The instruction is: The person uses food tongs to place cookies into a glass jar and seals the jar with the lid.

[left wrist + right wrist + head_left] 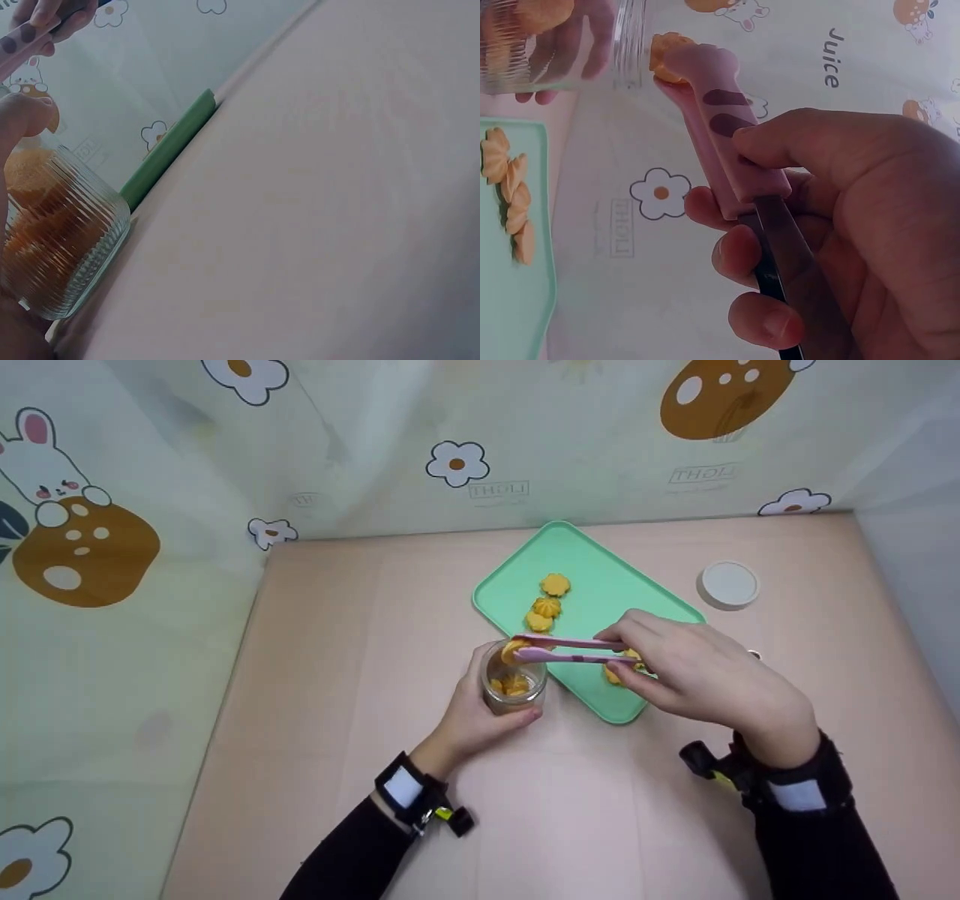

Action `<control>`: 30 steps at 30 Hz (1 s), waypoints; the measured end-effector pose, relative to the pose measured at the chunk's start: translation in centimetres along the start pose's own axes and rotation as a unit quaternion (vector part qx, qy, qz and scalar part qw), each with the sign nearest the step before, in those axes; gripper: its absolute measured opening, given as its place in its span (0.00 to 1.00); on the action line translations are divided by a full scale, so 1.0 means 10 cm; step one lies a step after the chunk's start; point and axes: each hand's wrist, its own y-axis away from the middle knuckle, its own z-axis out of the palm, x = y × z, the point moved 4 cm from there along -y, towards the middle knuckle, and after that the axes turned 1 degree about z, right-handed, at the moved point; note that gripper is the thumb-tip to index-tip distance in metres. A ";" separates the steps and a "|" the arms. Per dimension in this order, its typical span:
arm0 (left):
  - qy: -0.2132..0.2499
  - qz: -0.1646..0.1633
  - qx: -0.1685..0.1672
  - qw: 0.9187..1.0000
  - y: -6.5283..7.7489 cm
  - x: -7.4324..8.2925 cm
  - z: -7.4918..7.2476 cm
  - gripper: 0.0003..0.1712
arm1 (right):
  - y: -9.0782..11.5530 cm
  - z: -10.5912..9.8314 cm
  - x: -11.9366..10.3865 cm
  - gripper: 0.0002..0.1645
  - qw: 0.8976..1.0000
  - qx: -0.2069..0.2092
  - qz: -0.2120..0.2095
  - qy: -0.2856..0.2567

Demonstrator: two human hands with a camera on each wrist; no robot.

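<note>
My left hand (pixel 470 712) grips a ribbed glass jar (pixel 82 232) with several golden flower-shaped cookies (pixel 512 684) inside. In my right hand (pixel 694 671) is a pair of pink tongs (pixel 574 649), thumb on one arm and fingers curled under the other. Between the tong tips, one cookie (pixel 669 56) is pinched at the jar's mouth. Behind the jar lies a mint green tray (pixel 600 577) bearing more cookies (pixel 547 608), some in a row and others partly hidden under my right hand.
A round white lid (pixel 728 585) lies to the right of the tray. The table (pixel 315 675) has a pale pink cover. A patterned sheet (pixel 360 450) with flowers and rabbits hangs along its back and left edges.
</note>
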 end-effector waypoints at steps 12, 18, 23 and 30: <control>0.000 0.006 -0.003 1.000 -0.01 0.01 0.00 0.56 | -0.03 0.08 -0.09 0.11 1.000 -0.023 -0.003 0.008; 0.008 0.007 -0.002 1.000 -0.01 0.01 0.00 0.55 | -0.04 0.10 -0.11 0.11 1.000 -0.029 -0.003 0.000; 0.017 0.009 -0.003 1.000 -0.01 0.01 0.00 0.54 | -0.03 0.11 -0.13 0.10 1.000 -0.025 -0.010 0.008; 0.015 0.003 -0.006 1.000 -0.01 -0.01 0.00 0.54 | -0.02 0.12 -0.15 0.10 0.999 -0.025 -0.010 0.017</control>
